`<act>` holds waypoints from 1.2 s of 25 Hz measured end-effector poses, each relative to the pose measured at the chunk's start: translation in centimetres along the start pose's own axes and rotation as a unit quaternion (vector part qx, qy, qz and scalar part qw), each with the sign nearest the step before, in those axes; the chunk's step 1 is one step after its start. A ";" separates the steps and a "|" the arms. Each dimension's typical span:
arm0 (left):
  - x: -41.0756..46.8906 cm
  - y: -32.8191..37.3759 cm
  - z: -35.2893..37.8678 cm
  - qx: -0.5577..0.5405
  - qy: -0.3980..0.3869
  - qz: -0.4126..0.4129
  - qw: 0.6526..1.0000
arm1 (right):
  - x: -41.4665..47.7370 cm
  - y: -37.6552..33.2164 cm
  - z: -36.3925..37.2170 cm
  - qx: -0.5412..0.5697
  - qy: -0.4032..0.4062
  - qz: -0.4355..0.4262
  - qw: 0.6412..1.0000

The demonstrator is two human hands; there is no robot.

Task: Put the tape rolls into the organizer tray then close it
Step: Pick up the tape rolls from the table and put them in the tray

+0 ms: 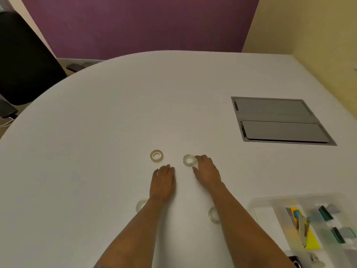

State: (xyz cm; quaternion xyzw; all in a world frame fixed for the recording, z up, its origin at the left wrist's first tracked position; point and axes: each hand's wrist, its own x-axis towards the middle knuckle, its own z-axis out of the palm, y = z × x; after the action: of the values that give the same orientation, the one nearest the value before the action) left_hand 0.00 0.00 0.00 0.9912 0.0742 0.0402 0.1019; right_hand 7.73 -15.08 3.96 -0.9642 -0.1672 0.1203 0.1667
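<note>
Two forearms enter from the near edge, both bare from the frame edge to the wrist. The left hand [163,178] and right hand [207,171] are ungloved, with no rings, watch or bands visible. A small sliver of blue fabric [98,266] shows at the near edge beside the left arm; its garment cannot be identified.

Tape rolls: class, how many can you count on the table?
4. One far left; one at the right hand's fingertips; two nearer, each partly hidden by a forearm. More may be hidden.
</note>
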 end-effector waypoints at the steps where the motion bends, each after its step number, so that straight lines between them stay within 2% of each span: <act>1: 0.4 -0.1 0.6 -0.007 0.003 0.000 1.000 | 0.7 -0.2 0.1 0.003 -0.002 -0.005 1.000; 9: 0.9 -0.3 2.3 -0.022 -0.030 0.001 0.999 | 3.6 -0.9 1.9 -0.019 -0.032 -0.044 0.998; 18: -0.7 0.8 2.3 -0.033 -0.066 -0.025 0.997 | 1.8 0.3 1.3 0.038 0.031 -0.020 0.999; 30: -10.3 5.8 2.4 -0.036 -0.086 -0.012 0.996 | -9.0 5.4 -1.5 0.098 0.127 0.010 0.987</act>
State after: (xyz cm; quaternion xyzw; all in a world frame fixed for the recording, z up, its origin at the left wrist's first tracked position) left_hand -9.12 -7.73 -1.76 0.9857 0.0754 -0.0441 0.1444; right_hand 1.43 -23.60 4.99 -0.9524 -0.1220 0.0140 0.2790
